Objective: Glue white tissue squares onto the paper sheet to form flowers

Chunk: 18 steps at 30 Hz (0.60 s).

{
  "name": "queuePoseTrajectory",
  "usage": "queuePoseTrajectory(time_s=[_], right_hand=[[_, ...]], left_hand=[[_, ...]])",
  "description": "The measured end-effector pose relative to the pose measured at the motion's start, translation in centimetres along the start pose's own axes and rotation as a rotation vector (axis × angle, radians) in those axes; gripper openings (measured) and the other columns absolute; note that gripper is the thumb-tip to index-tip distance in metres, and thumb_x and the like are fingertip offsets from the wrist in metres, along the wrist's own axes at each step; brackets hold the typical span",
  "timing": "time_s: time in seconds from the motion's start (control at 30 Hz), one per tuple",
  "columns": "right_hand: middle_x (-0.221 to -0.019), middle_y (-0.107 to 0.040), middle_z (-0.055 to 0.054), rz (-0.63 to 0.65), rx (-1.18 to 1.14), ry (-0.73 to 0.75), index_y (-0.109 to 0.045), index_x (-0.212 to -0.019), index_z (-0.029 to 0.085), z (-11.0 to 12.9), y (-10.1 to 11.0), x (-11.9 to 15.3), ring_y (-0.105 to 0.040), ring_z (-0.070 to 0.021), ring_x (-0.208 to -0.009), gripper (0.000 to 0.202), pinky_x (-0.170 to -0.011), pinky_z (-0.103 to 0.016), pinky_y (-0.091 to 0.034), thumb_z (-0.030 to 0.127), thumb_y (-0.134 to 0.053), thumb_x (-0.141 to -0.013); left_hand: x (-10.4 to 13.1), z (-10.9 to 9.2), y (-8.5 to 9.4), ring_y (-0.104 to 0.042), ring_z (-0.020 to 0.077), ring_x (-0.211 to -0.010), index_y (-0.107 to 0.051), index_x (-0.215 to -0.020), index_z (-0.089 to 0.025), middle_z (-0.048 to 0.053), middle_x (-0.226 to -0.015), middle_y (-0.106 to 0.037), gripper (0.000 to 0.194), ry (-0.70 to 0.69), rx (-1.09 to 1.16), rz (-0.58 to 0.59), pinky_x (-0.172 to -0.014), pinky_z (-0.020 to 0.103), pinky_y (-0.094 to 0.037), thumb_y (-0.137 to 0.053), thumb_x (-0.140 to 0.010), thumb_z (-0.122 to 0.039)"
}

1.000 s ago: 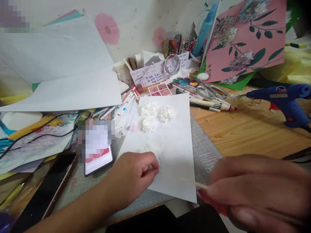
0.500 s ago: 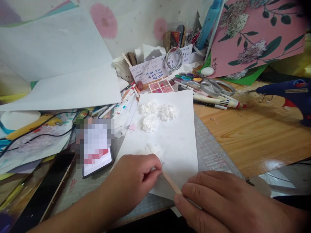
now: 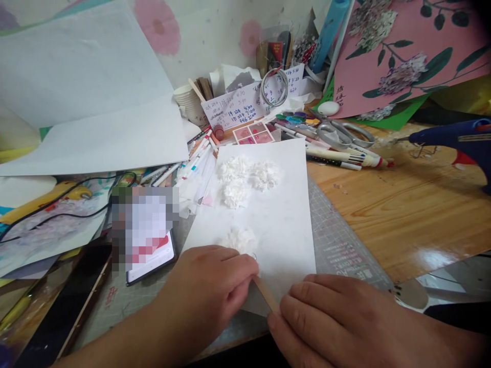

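Note:
A flat wooden craft stick (image 3: 265,292) runs between my two hands above the lower edge of a white sheet of paper (image 3: 284,230). My left hand (image 3: 215,286) pinches its upper end, fingers closed, and whatever else may lie under those fingertips is hidden. The other end sits between the thumb and fingers of my right hand (image 3: 337,317). Just beyond my left fingertips, a white ruffled paper flower (image 3: 241,239) rests on the sheet. Farther up lies a cluster of similar ruffled clumps (image 3: 235,193).
Beneath the paper is a grey cutting mat (image 3: 337,230). A phone (image 3: 169,255) lies left of the sheet. Scissors (image 3: 341,134) and pens (image 3: 333,158) crowd the back right. A blue glue gun (image 3: 456,138) rests at far right, near a pink flower picture (image 3: 406,56).
My left hand has shifted slightly, its fingers now lying lower over the stick's upper end. My right hand has moved a little left, and less of the stick shows. The view has tilted slightly.

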State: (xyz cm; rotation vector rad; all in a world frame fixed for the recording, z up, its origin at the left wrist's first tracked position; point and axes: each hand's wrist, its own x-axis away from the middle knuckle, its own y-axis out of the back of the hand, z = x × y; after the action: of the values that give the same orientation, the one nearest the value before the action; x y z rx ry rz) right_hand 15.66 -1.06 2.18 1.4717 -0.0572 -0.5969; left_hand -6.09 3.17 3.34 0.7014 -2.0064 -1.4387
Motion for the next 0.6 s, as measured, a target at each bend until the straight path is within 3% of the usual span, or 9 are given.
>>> queuePoseTrajectory(time_s=[0.4,0.5,0.6], right_hand=[[-0.073,-0.064,-0.001,-0.007,0.036,-0.014,-0.064,-0.103,0.014,0.1,-0.3,-0.2,-0.055,-0.0169,-0.056,0.022,-0.044,-0.031,-0.045,0.012,-0.051,-0.086],[-0.071,-0.066,0.000,-0.098,0.039,-0.011,-0.064,-0.104,0.014,0.1,-0.8,0.3,-0.059,-0.0168,-0.058,0.025,-0.049,-0.031,-0.049,0.007,-0.048,-0.086],[-0.063,-0.066,0.000,-0.318,-0.004,-0.159,-0.066,-0.080,0.019,0.5,-1.2,0.7,-0.060,-0.0151,-0.054,0.026,-0.053,-0.029,-0.053,0.011,-0.043,-0.091]], left_hand=[[0.2,0.0,1.0,-0.051,0.0143,-0.060,-0.058,-0.077,-0.023,-0.003,-0.066,-0.059,0.014,0.009,0.062,0.062,-0.056,0.028,-0.030,-0.049,-0.079,-0.014],[0.2,-0.1,1.4,-0.049,0.0124,-0.059,-0.057,-0.072,-0.022,-0.004,-0.064,-0.057,0.015,0.039,0.096,0.059,-0.055,0.026,-0.031,-0.048,-0.077,-0.011],[0.3,0.2,2.2,-0.043,0.0087,-0.050,-0.058,-0.072,-0.020,-0.006,-0.055,-0.051,0.015,0.089,0.218,0.063,-0.049,0.022,-0.030,-0.048,-0.073,-0.009]])
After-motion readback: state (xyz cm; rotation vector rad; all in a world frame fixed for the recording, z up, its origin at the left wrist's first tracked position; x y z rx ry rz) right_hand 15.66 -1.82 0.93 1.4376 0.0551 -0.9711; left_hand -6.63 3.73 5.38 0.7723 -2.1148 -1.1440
